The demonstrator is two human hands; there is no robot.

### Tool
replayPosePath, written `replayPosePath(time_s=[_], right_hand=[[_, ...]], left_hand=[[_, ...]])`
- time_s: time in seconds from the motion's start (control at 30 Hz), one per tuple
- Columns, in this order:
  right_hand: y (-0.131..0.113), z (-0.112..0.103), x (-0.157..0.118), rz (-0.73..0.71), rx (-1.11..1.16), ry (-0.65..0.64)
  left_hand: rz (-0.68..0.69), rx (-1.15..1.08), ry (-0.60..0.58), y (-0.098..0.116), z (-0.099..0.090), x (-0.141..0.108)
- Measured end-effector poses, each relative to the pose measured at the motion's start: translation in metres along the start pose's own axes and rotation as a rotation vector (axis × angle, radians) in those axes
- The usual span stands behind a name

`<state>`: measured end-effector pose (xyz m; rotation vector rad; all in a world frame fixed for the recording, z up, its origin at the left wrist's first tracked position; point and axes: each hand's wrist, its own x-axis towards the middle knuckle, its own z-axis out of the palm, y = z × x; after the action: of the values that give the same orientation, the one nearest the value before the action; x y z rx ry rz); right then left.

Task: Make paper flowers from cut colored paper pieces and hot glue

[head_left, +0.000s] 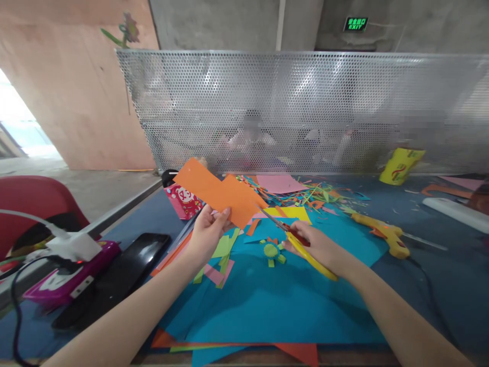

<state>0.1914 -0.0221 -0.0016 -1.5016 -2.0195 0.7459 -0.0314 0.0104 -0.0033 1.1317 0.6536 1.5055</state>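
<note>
My left hand (210, 229) pinches the lower edge of an orange paper sheet (217, 192), lifted above the table and partly split into two lobes. Scissors with yellow handles (311, 257) are in my right hand (311, 239), their blade tips close to the sheet's right corner. Below, on blue paper (275, 306), lies a small green paper flower piece (271, 250) with an orange bit at its top. Green and pink paper strips (223, 260) lie to its left.
A yellow glue gun (385, 234) with a cable lies at the right. Paper scraps (324, 196) pile before a perforated metal screen (244, 92). Left are a phone (141, 255), a purple power strip (72, 280) and a red box (184, 200). A yellow cup (401, 165) stands at back right.
</note>
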Motion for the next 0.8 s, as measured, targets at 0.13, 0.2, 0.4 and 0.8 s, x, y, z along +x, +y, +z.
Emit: replayPosePath(time_s=[0.13,0.2,0.4,0.8], right_hand=[[0.0039,0.0006,0.0008,0.000,-0.013,0.001],[0.0064,0.0010,0.0018,0.002,-0.014,0.005],[0.0052,0.0009,0.0016,0.000,-0.012,-0.004],[0.0053,0.0013,0.0021,-0.001,-0.056,0.026]], left_hand=[[-0.010,-0.015,0.013,0.0006,0.0010,-0.0001],[-0.015,-0.020,0.028,0.0005,0.0011,-0.0001],[-0.022,-0.009,0.019,-0.0009,0.0010,-0.0010],[-0.042,0.051,0.008,-0.0007,-0.0008,-0.0033]])
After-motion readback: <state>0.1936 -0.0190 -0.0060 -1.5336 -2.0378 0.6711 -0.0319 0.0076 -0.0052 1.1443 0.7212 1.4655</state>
